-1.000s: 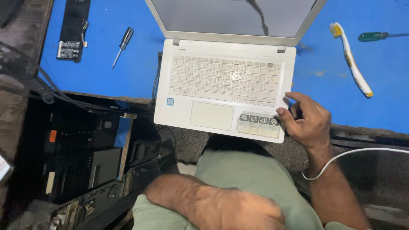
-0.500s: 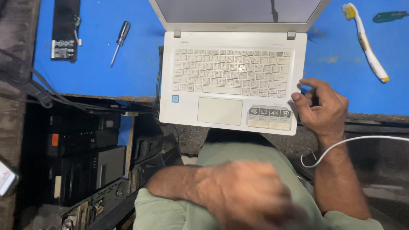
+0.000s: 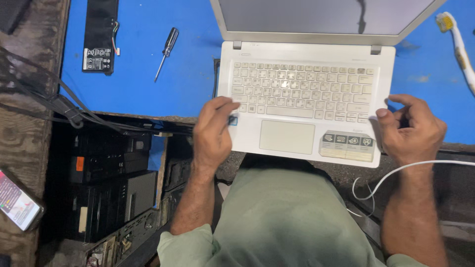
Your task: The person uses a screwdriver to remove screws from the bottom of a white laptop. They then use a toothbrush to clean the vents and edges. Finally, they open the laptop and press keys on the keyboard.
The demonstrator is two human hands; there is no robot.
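I see the white laptop (image 3: 307,106) open at the blue tabletop's (image 3: 148,89) front edge. My left hand (image 3: 212,136) rests loosely curled on its left side, gripping nothing; my right hand (image 3: 410,131), half-curled, touches its right edge.

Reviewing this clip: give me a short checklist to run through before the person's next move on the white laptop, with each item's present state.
1. Left hand on the laptop: ok, fingers rest on its left front corner.
2. Right hand gripping the laptop: cannot tell, it is at the right edge, contact unclear.
3. Laptop fully supported: not ok, its front edge overhangs the blue table.
4. Lid open: ok, screen is up.
5. White cable away from the hands: not ok, it runs under the right wrist.
6. Screwdriver within reach: ok, it lies left of the laptop.
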